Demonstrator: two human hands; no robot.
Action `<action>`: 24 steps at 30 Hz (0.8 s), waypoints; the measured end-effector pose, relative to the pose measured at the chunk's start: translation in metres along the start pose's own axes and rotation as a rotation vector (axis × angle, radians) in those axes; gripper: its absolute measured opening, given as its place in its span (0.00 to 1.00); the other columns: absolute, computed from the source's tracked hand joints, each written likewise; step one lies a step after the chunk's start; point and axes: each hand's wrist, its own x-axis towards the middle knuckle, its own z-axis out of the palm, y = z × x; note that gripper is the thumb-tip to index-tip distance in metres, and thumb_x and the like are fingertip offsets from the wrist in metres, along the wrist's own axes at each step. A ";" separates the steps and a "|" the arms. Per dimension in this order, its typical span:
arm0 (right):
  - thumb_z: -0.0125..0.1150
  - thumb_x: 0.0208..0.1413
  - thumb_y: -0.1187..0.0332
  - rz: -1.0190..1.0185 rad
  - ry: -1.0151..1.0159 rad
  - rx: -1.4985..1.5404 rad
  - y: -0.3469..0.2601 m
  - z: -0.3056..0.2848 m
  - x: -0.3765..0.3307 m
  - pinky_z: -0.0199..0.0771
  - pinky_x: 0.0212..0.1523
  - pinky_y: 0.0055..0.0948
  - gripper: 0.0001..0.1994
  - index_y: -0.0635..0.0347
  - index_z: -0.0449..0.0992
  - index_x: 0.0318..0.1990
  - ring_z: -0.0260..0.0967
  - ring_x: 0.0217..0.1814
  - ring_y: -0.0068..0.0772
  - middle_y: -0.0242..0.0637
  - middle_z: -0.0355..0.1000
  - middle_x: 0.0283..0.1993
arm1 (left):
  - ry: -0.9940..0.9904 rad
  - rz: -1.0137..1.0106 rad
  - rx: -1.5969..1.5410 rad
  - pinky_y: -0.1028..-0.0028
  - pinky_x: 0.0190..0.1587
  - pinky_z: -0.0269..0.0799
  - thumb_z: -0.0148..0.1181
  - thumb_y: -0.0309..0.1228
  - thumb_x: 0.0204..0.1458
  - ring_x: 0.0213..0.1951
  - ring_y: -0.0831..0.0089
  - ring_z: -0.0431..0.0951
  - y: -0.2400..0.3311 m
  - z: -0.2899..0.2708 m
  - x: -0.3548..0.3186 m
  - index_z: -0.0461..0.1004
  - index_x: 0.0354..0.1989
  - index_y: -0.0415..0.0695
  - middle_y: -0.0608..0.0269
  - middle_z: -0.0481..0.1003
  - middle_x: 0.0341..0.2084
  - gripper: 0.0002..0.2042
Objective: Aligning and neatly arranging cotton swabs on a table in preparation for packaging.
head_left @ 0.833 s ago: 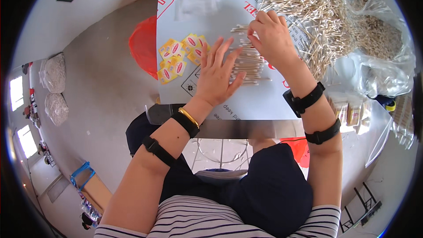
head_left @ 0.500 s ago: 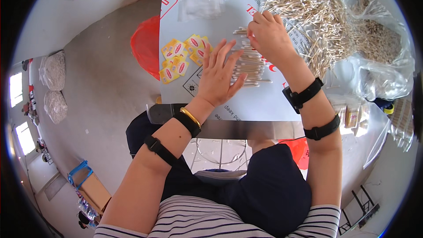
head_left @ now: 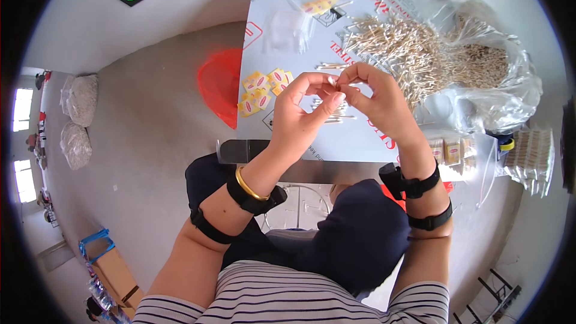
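Observation:
My left hand (head_left: 302, 114) and my right hand (head_left: 384, 99) meet above the table, fingertips pinched close together. A white cotton swab tip (head_left: 332, 81) pokes out between them; the rest of what they hold is hidden by the fingers. Below, partly covered by my hands, lies a row of cotton swabs (head_left: 338, 117). A few more swabs (head_left: 329, 66) rest just beyond my fingertips. To the right of the hands spreads a big heap of loose cotton swabs (head_left: 414, 54). Small yellow and white labels (head_left: 257, 91) lie in a cluster left of my left hand.
Clear plastic bags (head_left: 285, 31) lie at the back left, with more yellow labels (head_left: 320, 3) near them. An open plastic bag of swabs (head_left: 480, 60) sits far right, and packed swab bundles (head_left: 453, 150) at the near right. A red bag (head_left: 219, 87) hangs by the left edge.
My left hand has lifted off the row of swabs, and my right hand has come back from the heap. Both now meet around a swab. The whole view has shifted slightly.

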 end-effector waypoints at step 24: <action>0.72 0.58 0.79 -0.121 0.548 0.190 -0.155 0.078 -0.314 0.76 0.48 0.29 0.09 0.62 0.80 0.45 0.77 0.42 0.31 0.35 0.78 0.39 | -0.346 0.152 -0.013 0.74 0.47 0.74 0.73 0.27 0.60 0.39 0.78 0.82 0.177 0.043 -0.206 0.84 0.36 0.42 0.66 0.86 0.34 0.04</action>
